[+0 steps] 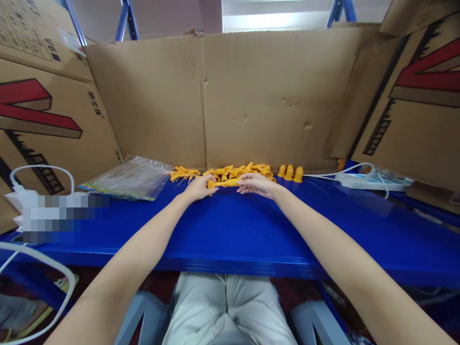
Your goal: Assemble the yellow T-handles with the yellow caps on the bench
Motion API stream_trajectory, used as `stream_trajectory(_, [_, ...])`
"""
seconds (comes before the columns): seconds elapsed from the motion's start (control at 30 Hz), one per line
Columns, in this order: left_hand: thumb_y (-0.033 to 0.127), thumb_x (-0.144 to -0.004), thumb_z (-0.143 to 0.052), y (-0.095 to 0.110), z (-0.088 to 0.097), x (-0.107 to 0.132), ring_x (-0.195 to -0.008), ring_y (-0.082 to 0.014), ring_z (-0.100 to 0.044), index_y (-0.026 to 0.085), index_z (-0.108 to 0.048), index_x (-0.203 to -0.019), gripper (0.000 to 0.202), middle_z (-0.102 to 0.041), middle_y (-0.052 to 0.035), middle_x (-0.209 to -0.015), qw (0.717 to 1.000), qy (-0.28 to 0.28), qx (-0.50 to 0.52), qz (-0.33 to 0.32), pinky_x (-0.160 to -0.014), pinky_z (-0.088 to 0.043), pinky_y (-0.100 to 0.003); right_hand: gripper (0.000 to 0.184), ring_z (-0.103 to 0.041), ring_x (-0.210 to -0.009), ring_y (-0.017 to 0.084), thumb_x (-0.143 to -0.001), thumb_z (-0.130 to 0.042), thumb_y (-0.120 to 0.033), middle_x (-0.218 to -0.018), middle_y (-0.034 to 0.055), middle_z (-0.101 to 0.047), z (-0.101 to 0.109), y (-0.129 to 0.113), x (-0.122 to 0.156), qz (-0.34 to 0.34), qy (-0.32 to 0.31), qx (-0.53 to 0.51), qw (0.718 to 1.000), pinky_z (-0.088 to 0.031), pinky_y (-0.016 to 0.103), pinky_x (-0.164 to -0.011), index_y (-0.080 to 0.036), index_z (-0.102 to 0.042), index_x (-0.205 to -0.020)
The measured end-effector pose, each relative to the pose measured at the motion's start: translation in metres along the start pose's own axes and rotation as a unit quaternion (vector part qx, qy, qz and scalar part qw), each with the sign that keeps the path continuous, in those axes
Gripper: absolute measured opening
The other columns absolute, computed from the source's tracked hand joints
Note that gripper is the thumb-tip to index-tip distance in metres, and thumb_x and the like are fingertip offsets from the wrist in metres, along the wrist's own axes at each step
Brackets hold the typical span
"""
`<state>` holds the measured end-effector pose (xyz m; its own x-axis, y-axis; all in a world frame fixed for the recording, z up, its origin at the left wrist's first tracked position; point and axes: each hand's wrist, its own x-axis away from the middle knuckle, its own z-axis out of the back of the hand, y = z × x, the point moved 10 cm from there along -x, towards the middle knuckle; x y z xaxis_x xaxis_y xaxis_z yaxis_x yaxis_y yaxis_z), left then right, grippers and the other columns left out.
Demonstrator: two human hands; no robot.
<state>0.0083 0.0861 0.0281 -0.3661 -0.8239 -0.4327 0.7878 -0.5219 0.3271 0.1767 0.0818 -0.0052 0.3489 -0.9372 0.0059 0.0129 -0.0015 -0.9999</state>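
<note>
My left hand [199, 188] is closed, its thumb and fingers pinching the wider end of a slim yellow plastic piece [228, 183] just above the blue table. That piece lies roughly level between my two hands. At its other end, the fingertips of my right hand [257, 185] are closed round the tip. Right behind the hands is a heap of yellow plastic parts [247, 168], some stick-like and some cup-shaped. To the left lie more slim yellow parts [185, 170] with small shiny metal bits [187, 180] in front. Several yellow cups [289, 173] stand upright at the right.
A stack of clear plastic bags [131, 178] lies on the blue table [233, 230] at the left. White power strips with cables [370, 181] sit at the right. Cardboard walls [269, 96] enclose the back and sides. A pixelated patch hides things at far left.
</note>
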Motion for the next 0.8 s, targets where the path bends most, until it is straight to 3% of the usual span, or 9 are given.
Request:
stream_trajectory(0.1, [0.041, -0.077, -0.061, 0.001, 0.013, 0.002, -0.061, -0.0129, -0.052, 0.02, -0.057, -0.096, 0.028, -0.056, 0.0039, -0.064, 0.998, 0.045, 0.028, -0.014, -0.061, -0.037, -0.024, 0.021, -0.068, -0.07, 0.011, -0.081, -0.064, -0.009, -0.081, 0.0014, -0.067, -0.005, -0.017, -0.002, 0.055, 0.02, -0.05, 0.997, -0.057, 0.026, -0.076, -0.019, -0.051, -0.093])
stream_trajectory(0.17, [0.043, -0.079, -0.059, 0.001, 0.02, 0.003, -0.063, -0.0127, -0.054, 0.021, -0.054, -0.108, 0.037, -0.058, 0.0037, -0.069, 0.996, 0.074, 0.057, -0.017, -0.064, -0.039, -0.024, 0.02, -0.068, -0.074, 0.011, -0.081, -0.063, -0.011, -0.086, 0.002, -0.067, -0.003, -0.032, -0.004, 0.092, 0.038, -0.06, 0.993, -0.056, 0.027, -0.08, -0.02, -0.051, -0.094])
stream_trajectory(0.3, [0.043, -0.08, -0.058, -0.001, 0.028, 0.005, -0.065, -0.0116, -0.056, 0.019, -0.036, -0.136, 0.065, -0.062, 0.0003, -0.086, 0.99, 0.113, 0.088, -0.006, -0.065, -0.041, -0.025, 0.027, -0.067, -0.086, 0.013, -0.078, -0.068, -0.02, -0.1, 0.0035, -0.065, 0.022, -0.074, -0.014, 0.194, 0.095, -0.015, 0.976, -0.054, 0.027, -0.082, -0.022, -0.05, -0.099])
stream_trajectory(0.37, [0.04, -0.081, -0.056, -0.002, 0.023, 0.003, -0.064, -0.0118, -0.055, 0.017, -0.046, -0.129, 0.053, -0.063, -0.0006, -0.084, 0.993, 0.096, 0.069, -0.003, -0.065, -0.04, -0.025, 0.035, -0.064, -0.095, 0.014, -0.078, -0.068, -0.028, -0.108, 0.0047, -0.062, 0.042, -0.096, -0.017, 0.256, 0.15, 0.042, 0.954, -0.053, 0.028, -0.084, -0.024, -0.048, -0.106])
stream_trajectory(0.43, [0.034, -0.082, -0.053, -0.002, 0.013, 0.002, -0.064, -0.0126, -0.055, 0.017, -0.062, -0.104, 0.029, -0.064, -0.001, -0.077, 0.998, 0.055, 0.04, -0.011, -0.065, -0.039, -0.026, 0.039, -0.061, -0.103, 0.015, -0.079, -0.066, -0.031, -0.117, 0.0065, -0.058, 0.057, -0.109, -0.018, 0.296, 0.214, 0.123, 0.923, -0.051, 0.029, -0.087, -0.024, -0.046, -0.113])
stream_trajectory(0.5, [0.028, -0.082, -0.051, -0.001, 0.002, 0.0, -0.063, -0.0132, -0.054, 0.016, -0.065, -0.08, 0.018, -0.064, -0.0016, -0.07, 0.999, 0.011, 0.021, -0.024, -0.064, -0.038, -0.026, 0.037, -0.058, -0.107, 0.017, -0.081, -0.061, -0.028, -0.121, 0.0082, -0.056, 0.064, -0.111, -0.02, 0.312, 0.259, 0.202, 0.891, -0.048, 0.032, -0.091, -0.023, -0.046, -0.115])
stream_trajectory(0.6, [0.026, -0.083, -0.049, 0.003, -0.005, 0.0, -0.062, -0.0132, -0.054, 0.016, -0.063, -0.072, 0.02, -0.064, -0.0023, -0.068, 0.999, -0.02, 0.014, -0.045, -0.062, -0.038, -0.026, 0.033, -0.055, -0.113, 0.02, -0.081, -0.054, -0.017, -0.121, 0.0087, -0.057, 0.056, -0.101, -0.024, 0.325, 0.28, 0.298, 0.853, -0.042, 0.037, -0.099, -0.022, -0.049, -0.113])
stream_trajectory(0.8, [0.031, -0.083, -0.051, 0.005, -0.009, 0.0, -0.063, -0.0141, -0.055, 0.016, -0.066, -0.075, 0.022, -0.064, -0.0031, -0.068, 0.998, -0.03, -0.005, -0.048, -0.061, -0.039, -0.026, 0.043, -0.051, -0.122, 0.022, -0.074, -0.053, -0.004, -0.128, 0.0072, -0.056, 0.018, -0.062, -0.048, 0.29, 0.142, 0.443, 0.837, -0.037, 0.044, -0.106, -0.023, -0.057, -0.112])
